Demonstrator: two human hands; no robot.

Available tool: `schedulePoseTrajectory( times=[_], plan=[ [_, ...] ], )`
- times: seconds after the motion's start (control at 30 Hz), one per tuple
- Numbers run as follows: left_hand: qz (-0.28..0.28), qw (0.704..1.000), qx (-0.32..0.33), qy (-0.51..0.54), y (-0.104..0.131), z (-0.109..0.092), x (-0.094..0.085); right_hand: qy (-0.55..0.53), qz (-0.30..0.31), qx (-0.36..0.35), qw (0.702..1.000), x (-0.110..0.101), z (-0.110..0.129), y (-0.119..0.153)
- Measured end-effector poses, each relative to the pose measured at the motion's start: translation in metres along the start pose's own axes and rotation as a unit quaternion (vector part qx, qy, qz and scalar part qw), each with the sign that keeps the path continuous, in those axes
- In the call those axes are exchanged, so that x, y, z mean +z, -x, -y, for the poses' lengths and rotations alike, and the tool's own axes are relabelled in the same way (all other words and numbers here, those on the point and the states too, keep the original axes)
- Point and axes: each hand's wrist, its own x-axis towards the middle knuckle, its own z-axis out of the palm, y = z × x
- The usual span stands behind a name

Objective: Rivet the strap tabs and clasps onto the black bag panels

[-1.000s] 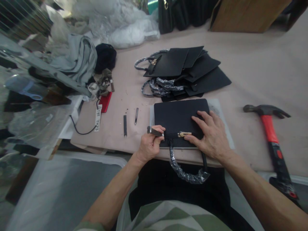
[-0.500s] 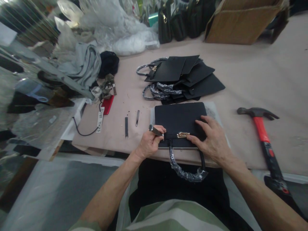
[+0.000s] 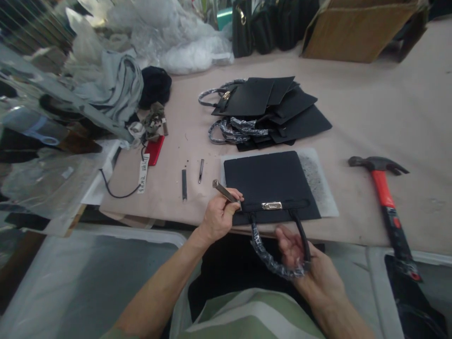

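A flat black handbag panel lies on a white board at the table's front edge. A silver metal clasp sits on the strap across it. My left hand is closed around a metal punch, held tilted with its lower end at the strap's left end. The plastic-wrapped handle hangs over the edge towards my lap. My right hand is palm up under the handle's right side, its loosely bent fingers showing through the loop.
Several black panels with wrapped handles are piled behind the board. A claw hammer lies at the right. A thin rod-like tool and a dark flat strip lie at the left. Plastic bags and a cardboard box stand behind.
My right hand has left the panel and clasp and moved down under the handle, turning palm up. My left hand keeps the punch at the strap's left end, now leaning more to the left.
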Motion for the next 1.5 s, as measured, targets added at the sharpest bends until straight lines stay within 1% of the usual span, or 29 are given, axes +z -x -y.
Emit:
schedulePoseTrajectory(
  times=[0.07,0.1,0.13,0.17,0.2,0.23,0.33,0.4,0.47,0.53,0.57,0.63,0.73,0.83,0.93,1.03,1.13,1.27,1.37,1.5],
  plan=[
    [-0.014,0.998,-0.053,0.041,0.0,-0.001,0.0,0.02,0.08,0.08,0.993,0.008,-0.002,-0.005],
    [-0.021,0.995,-0.079,0.064,-0.001,0.0,0.001,0.044,0.111,0.104,0.987,0.015,-0.004,-0.008],
    [-0.028,0.99,-0.105,0.087,-0.001,0.0,0.001,0.076,0.136,0.104,0.982,0.023,-0.006,-0.011],
    [-0.037,0.984,-0.13,0.112,-0.001,0.001,0.001,0.111,0.148,0.089,0.979,0.031,-0.009,-0.014],
    [-0.046,0.977,-0.152,0.138,-0.001,0.001,0.001,0.145,0.145,0.065,0.977,0.041,-0.013,-0.016],
    [-0.056,0.97,-0.172,0.164,-0.001,0.002,0.001,0.173,0.129,0.037,0.976,0.051,-0.016,-0.018],
    [-0.082,0.948,-0.214,0.223,0.001,0.002,0.003,0.216,0.054,-0.021,0.975,0.076,-0.024,-0.021],
    [-0.101,0.932,-0.238,0.254,0.003,0.001,0.006,0.228,0.025,-0.022,0.973,0.086,-0.026,-0.021],
    [-0.125,0.915,-0.261,0.28,0.005,-0.002,0.009,0.248,0.007,-0.01,0.969,0.09,-0.026,-0.022],
    [-0.145,0.904,-0.274,0.294,0.005,-0.005,0.01,0.278,-0.007,-0.004,0.96,0.09,-0.024,-0.023],
    [-0.152,0.905,-0.271,0.292,0.004,-0.006,0.01,0.296,-0.009,-0.008,0.955,0.088,-0.024,-0.023],
    [-0.154,0.919,-0.242,0.27,0.002,-0.01,0.007,0.327,-0.004,-0.017,0.945,0.084,-0.023,-0.023],
    [-0.131,0.946,-0.193,0.227,-0.002,-0.015,0.0,0.348,0.009,-0.024,0.937,0.075,-0.026,-0.024],
    [-0.104,0.952,-0.187,0.216,-0.001,-0.02,-0.006,0.351,0.009,-0.037,0.936,0.063,-0.033,-0.027],
    [-0.098,0.953,-0.192,0.215,0.003,-0.024,-0.008,0.338,0.022,-0.042,0.94,0.05,-0.041,-0.032],
    [-0.09,0.952,-0.195,0.218,0.008,-0.026,-0.009,0.301,0.043,-0.035,0.952,0.043,-0.045,-0.035],
    [-0.081,0.948,-0.186,0.245,0.01,-0.028,-0.01,0.268,0.054,-0.03,0.961,0.041,-0.045,-0.035],
    [-0.061,0.943,-0.179,0.273,0.013,-0.032,-0.012,0.258,0.059,-0.031,0.964,0.04,-0.045,-0.036],
    [-0.047,0.953,-0.172,0.246,0.016,-0.036,-0.011,0.25,0.061,-0.038,0.966,0.039,-0.046,-0.038],
    [-0.052,0.964,-0.16,0.204,0.017,-0.04,-0.009,0.237,0.068,-0.054,0.968,0.042,-0.049,-0.037]
  ],
)
